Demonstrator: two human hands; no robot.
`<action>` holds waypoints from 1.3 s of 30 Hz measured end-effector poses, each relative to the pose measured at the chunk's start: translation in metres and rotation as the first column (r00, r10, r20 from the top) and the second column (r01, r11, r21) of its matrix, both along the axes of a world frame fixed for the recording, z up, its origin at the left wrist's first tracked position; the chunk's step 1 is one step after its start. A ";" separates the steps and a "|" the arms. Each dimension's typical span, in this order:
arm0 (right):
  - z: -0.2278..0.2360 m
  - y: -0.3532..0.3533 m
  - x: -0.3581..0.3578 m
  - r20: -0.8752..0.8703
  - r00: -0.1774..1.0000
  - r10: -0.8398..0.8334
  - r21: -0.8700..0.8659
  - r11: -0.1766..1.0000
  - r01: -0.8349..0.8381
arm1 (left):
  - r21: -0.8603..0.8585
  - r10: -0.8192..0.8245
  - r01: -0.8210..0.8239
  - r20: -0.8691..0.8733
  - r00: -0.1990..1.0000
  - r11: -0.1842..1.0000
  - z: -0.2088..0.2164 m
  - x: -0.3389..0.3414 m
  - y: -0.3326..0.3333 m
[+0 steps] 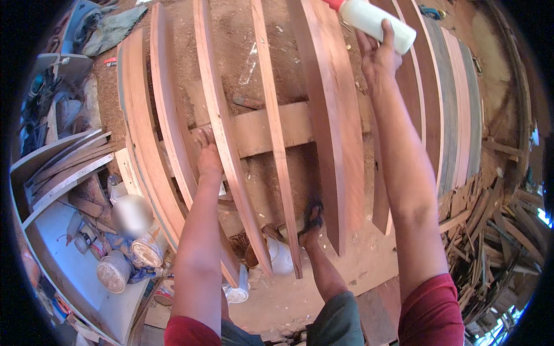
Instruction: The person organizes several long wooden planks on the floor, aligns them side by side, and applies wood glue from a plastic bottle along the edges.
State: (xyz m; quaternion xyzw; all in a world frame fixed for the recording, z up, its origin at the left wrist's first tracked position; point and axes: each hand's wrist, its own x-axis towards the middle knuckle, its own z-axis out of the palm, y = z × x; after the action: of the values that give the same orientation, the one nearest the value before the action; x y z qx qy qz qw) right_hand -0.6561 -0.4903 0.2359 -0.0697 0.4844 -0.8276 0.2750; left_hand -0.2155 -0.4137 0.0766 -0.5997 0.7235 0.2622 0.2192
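My right hand [380, 57] is raised at the upper right, its fingers wrapped round a white plastic bottle [378, 24] with a red top. The bottle lies tilted, its red end toward the upper left, above several long wooden boards. Lower and to the left, my left hand [209, 155] has its fingers stretched out beside a narrow wooden strip [222, 130] standing on edge. Whether those fingers press on the strip is hard to make out. A thicker board [326, 132] stands between my two hands.
Beneath the strips runs a wooden crosspiece [271, 130]. Paint-stained buckets [113, 272] and tools fill a pale open cabinet [109, 314] at the left. Scrap wood [508, 225] is heaped at the right. My foot [311, 222] is on the floor near a white bucket [281, 256].
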 end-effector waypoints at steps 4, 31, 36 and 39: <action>-0.002 -0.090 -0.012 -0.219 0.970 -0.106 -0.037 0.994 0.100 | 0.041 -0.078 0.075 0.065 0.995 0.996 -0.004 0.002 -0.001; 0.003 -0.189 -0.028 -0.558 0.826 0.084 0.319 0.940 0.120 | 0.171 -0.044 0.028 0.088 0.995 0.985 0.006 -0.007 -0.006; 0.009 -0.166 -0.028 -0.553 0.823 0.127 0.357 0.929 0.096 | 0.070 -0.058 0.052 0.086 0.995 0.996 0.003 0.000 0.000; 0.011 -0.144 -0.028 -0.550 0.820 0.157 0.399 0.912 0.093 | 0.058 -0.047 0.044 0.042 0.998 0.997 0.004 -0.001 0.000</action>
State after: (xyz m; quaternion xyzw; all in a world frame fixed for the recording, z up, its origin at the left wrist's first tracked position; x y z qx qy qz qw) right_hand -0.6845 -0.6346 0.2473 -0.2632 0.7049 -0.6437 0.1397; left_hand -0.2160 -0.4141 0.0805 -0.5821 0.7244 0.2648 0.2577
